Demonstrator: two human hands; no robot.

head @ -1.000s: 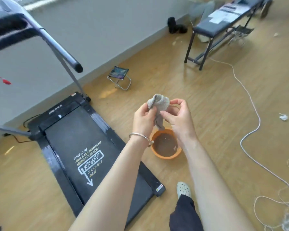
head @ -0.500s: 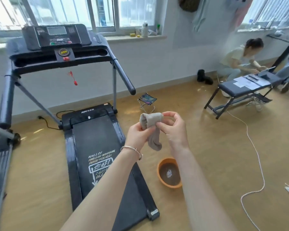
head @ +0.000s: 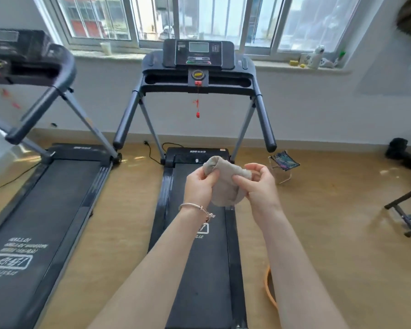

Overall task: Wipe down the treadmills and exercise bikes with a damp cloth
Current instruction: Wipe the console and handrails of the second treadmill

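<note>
A grey-beige damp cloth hangs between both hands, held above the belt of the black treadmill straight ahead. My left hand, with a bracelet on its wrist, pinches the cloth's left upper end. My right hand grips its right side. The treadmill's console with screen and a red safety key cord faces me. A second black treadmill stands to the left.
An orange basin sits on the wooden floor right of the treadmill, mostly hidden by my right forearm. A small folding stool stands farther back. A bench's legs show at the right edge, dark shoes by the wall.
The view has swung from the basin on the floor up to face the treadmill head-on. Both hands kept the cloth and now hold it over the belt, spread a little wider.
</note>
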